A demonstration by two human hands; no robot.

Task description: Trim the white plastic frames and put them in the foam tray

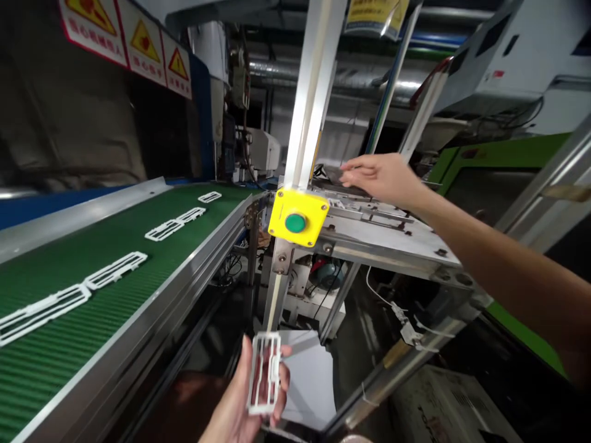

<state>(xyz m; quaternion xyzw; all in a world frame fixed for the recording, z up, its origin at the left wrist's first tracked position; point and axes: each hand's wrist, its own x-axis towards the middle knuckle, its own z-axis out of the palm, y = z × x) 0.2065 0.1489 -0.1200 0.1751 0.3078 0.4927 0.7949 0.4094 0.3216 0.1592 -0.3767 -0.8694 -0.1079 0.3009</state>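
In the lower middle, my left hand [242,394] is closed around a white plastic frame [265,373], an openwork rectangular piece with long slots, held upright. My right hand [381,178] reaches out over the metal worktable [383,231]. Its fingers are stretched forward with the tips slightly apart, and no held piece shows in them. Small white parts [339,203] lie on the worktable just below those fingertips. To the left, several more white plastic frames [117,271] rest in a line on the green conveyor belt [170,261].
Between belt and worktable stands an aluminium post [311,92] carrying a yellow box [281,212] with a green button [295,223]. A metal rail [152,307] edges the belt. White sheet material [309,375] lies below. A cardboard box [452,409] sits at lower right, beneath metal framework.
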